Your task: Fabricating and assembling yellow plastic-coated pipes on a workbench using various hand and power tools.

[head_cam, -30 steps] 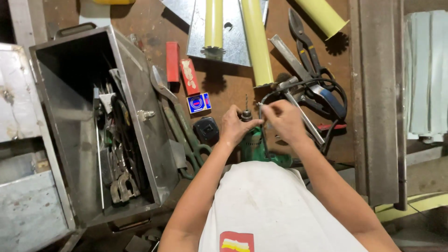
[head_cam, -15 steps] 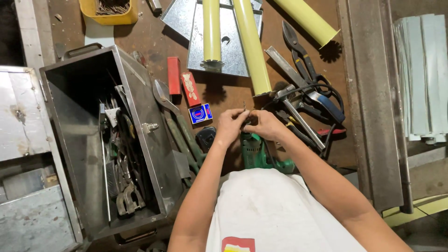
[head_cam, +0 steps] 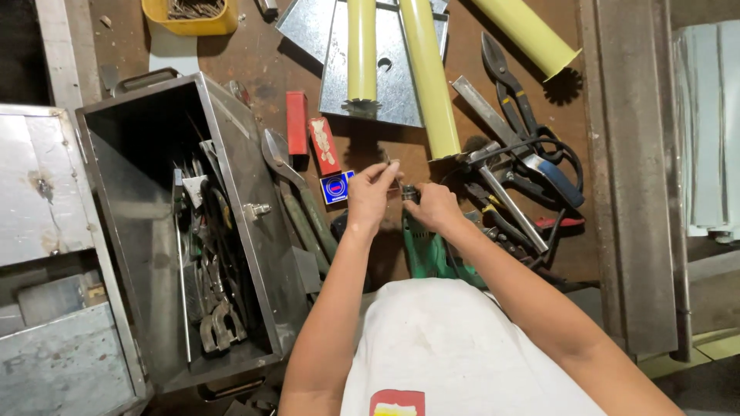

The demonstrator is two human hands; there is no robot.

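1. our left hand (head_cam: 373, 192) and right hand (head_cam: 433, 208) are close together over the middle of the table (head_cam: 262, 54). the left one pinches a thin bit (head_cam: 391, 176) between fingertips, and the right one is closed around the dark chuck (head_cam: 408, 194) at the nose of the green drill (head_cam: 428, 250).
2. the drill lies on the table right in front of our white shirt, nose pointing away from us, body half hidden under our wrists.
3. how far along: we'd guess the bit is only just at the chuck, not seated. it's too small to tell if it's in or tightened, so that part looks like what's left.
4. just left of the hands sit a small blue box (head_cam: 336, 186), two red boxes (head_cam: 324, 145) and green-handled pliers (head_cam: 297, 192).
5. further left is the open metal toolbox (head_cam: 231, 200), full of wrenches and grips.
6. to the right there's a pile of tools touching each other: tin snips (head_cam: 512, 88), a blue-handled tool (head_cam: 553, 176), a black cord. that clutter sits close to our right hand, so not much elbow room there.
7. beyond the hands, yellow tubes (head_cam: 420, 73) lie across a grey metal plate (head_cam: 339, 69), and a yellow tray (head_cam: 189, 15) sits at the far edge.
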